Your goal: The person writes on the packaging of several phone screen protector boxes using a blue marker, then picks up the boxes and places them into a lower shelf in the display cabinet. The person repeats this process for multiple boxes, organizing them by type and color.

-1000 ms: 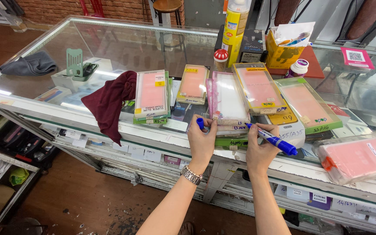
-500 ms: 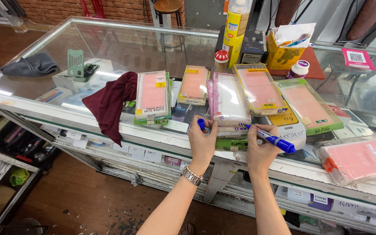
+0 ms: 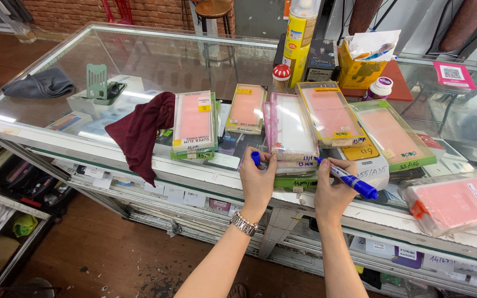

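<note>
Our left hand (image 3: 258, 179) pinches a blue pen cap (image 3: 255, 158) between thumb and forefinger while steadying the stack of phone-case packs (image 3: 291, 132) lying just past our fingertips. Our right hand (image 3: 332, 190) grips the blue marker (image 3: 348, 178), its tip at the stack's front label. Several packs around already carry handwritten labels; this label looks partly written.

Maroon cloth (image 3: 139, 129) drapes the counter edge; grey cloth (image 3: 38, 84), perhaps folded, far left.
</note>
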